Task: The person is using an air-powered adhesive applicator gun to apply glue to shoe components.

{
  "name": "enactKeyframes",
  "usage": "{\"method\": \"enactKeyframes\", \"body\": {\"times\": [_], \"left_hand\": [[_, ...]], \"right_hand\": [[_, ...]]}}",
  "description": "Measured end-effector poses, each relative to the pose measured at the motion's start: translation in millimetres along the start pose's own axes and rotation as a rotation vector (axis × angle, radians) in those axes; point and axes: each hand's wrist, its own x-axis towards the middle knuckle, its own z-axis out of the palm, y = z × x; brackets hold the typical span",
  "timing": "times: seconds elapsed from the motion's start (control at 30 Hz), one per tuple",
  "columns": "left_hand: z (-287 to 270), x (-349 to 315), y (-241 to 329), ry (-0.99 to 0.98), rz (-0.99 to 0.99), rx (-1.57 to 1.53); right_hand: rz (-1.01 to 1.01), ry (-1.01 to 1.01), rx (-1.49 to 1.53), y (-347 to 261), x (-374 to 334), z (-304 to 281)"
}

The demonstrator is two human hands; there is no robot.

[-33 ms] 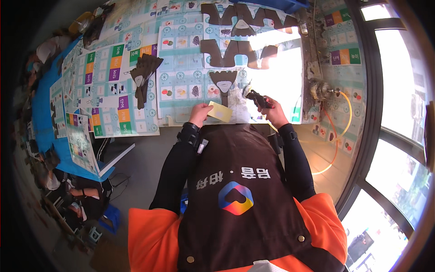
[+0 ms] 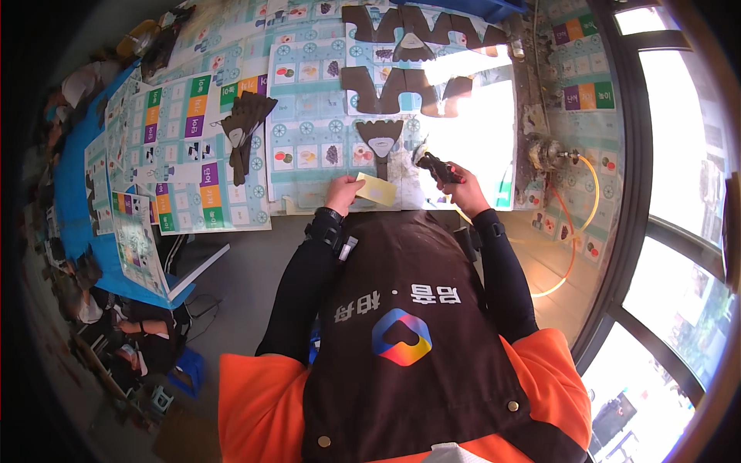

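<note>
My left hand [image 2: 343,196] pinches a thin pale yellow card [image 2: 376,189] by its left end at the near edge of the table. Closed around a dark spray gun [image 2: 438,167] with a hose, my right hand [image 2: 468,191] is just to the right. The gun's nozzle points away from me, over the sunlit cover sheet. Between the two hands and a little farther off lies a dark brown fan-shaped piece [image 2: 380,137] with a grey patch and a narrow stem. Beyond it are dark zigzag-cut pieces [image 2: 370,91] lying flat.
A stack of similar dark pieces [image 2: 245,137] lies to the left. Yellow and orange hoses [image 2: 595,185] run from a crusted metal fitting [image 2: 546,154] at the right. A blue bin [image 2: 486,9] stands at the back. Other people sit by a blue-covered table [image 2: 77,220] at far left.
My right hand and the spray gun have shifted very slightly to the left. My left hand has hardly moved and keeps its hold on the yellow card.
</note>
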Motion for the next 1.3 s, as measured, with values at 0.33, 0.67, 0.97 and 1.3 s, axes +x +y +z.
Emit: {"method": "enactKeyframes", "body": {"times": [0.33,0.67,0.97,1.3], "left_hand": [[22,11,-9,0.164,0.095,-0.009],[16,30,-23,0.365,0.138,0.415],[16,30,-18,0.408,0.164,0.522],[15,29,-15,0.381,0.151,0.584]], "right_hand": [[-0.042,-0.032,-0.173,6,15,15],[-0.171,0.016,-0.368,-3,12,42],[-0.219,0.014,-0.416,-15,16,47],[-0.207,0.001,-0.475,-34,14,49]]}}
